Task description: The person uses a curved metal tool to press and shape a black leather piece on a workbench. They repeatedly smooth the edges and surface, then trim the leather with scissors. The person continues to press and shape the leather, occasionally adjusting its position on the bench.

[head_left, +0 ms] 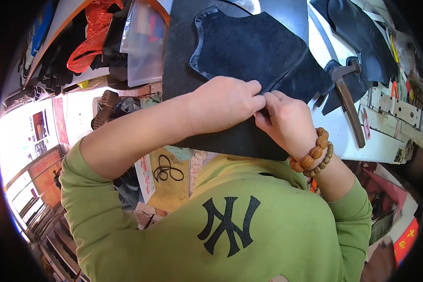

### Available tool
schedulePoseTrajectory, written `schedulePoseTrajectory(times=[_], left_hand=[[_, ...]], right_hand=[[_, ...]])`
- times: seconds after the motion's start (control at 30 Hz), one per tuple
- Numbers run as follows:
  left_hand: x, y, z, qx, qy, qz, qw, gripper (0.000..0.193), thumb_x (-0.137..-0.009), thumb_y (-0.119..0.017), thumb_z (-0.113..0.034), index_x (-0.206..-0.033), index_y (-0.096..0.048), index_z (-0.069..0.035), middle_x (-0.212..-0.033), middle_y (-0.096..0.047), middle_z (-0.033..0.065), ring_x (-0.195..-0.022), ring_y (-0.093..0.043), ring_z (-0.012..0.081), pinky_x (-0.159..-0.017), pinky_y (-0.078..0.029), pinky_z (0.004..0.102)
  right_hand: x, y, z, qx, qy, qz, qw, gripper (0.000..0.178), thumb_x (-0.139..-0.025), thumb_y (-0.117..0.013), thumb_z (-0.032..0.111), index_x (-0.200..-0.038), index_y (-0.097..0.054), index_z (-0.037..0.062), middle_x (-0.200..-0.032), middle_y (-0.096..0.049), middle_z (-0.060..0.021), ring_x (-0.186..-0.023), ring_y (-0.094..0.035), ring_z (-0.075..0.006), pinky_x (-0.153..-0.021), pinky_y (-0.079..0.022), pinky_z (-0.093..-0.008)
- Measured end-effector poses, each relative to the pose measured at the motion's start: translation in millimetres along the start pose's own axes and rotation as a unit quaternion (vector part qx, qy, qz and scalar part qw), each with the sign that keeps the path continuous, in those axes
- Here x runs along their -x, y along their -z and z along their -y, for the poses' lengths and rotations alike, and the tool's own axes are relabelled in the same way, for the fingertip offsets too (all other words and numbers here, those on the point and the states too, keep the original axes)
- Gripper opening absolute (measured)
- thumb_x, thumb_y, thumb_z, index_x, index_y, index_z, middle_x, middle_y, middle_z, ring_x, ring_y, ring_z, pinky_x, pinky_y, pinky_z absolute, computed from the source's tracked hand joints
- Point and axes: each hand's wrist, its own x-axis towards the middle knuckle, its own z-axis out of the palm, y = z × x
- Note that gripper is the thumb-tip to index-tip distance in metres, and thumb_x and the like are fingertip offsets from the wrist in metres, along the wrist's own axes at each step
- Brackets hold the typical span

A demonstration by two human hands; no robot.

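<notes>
A dark piece of leather [249, 47], suede-like on its upper face with a shiny folded rim at its left, lies on a black board [181, 37]. My left hand [228, 103] is closed at the near edge of this leather, its fingers pinching there. Right against it, my right hand [286, 115] is also closed on the same edge, thumb and fingers pressed together. Both sets of fingertips meet at a seam line running up to the right. What lies exactly between the fingertips is hidden by the hands. Beaded bracelets [317, 152] circle my right wrist.
A hammer [348, 101] with a wooden handle lies right of the leather on a white tabletop [336, 145]. Beyond it are more black leather pieces [357, 37] and small red-handled snips [365, 124]. A red plastic bag [91, 37] and clear plastic sheets [145, 47] sit at the left.
</notes>
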Motion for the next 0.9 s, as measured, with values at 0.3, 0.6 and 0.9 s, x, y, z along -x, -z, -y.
schedulePoseTrajectory(times=[0.3, 0.6, 0.9], left_hand=[[8, -10, -13, 0.005, 0.069, -0.060, 0.996, 0.008, -0.078, -0.062, -0.011, -0.084, -0.058, -0.007, -0.084, -0.055, 0.0082, -0.079, -0.064, 0.0248, -0.064, -0.054, 0.0336], [45, -46, -63, 0.077, 0.232, -0.350, 0.904, 0.023, -0.076, -0.073, -0.001, -0.098, -0.067, -0.004, -0.096, -0.061, 0.0121, -0.084, -0.062, 0.0282, -0.072, -0.051, 0.0332], [30, -71, -91, -0.048, 0.262, -0.213, 0.940, 0.057, -0.069, -0.080, -0.035, -0.124, -0.065, -0.029, -0.139, -0.040, 0.0144, -0.124, -0.040, 0.0329, -0.105, -0.031, 0.0536]], right_hand=[[2, -8, 6, 0.065, 0.000, -0.026, 0.998, 0.016, -0.079, -0.068, 0.017, -0.081, -0.057, 0.0062, -0.074, -0.060, -0.0103, -0.063, -0.065, -0.0256, -0.056, -0.053, -0.0358], [71, 67, -88, 0.118, -0.099, -0.225, 0.962, 0.036, -0.079, -0.059, -0.004, -0.115, -0.058, 0.0005, -0.110, -0.059, -0.0163, -0.104, -0.058, -0.0334, -0.091, -0.047, -0.0395], [109, 60, -141, 0.204, -0.216, -0.162, 0.941, 0.044, -0.076, -0.061, 0.002, -0.119, -0.058, 0.0079, -0.112, -0.059, -0.0135, -0.102, -0.059, -0.0347, -0.084, -0.050, -0.0432]])
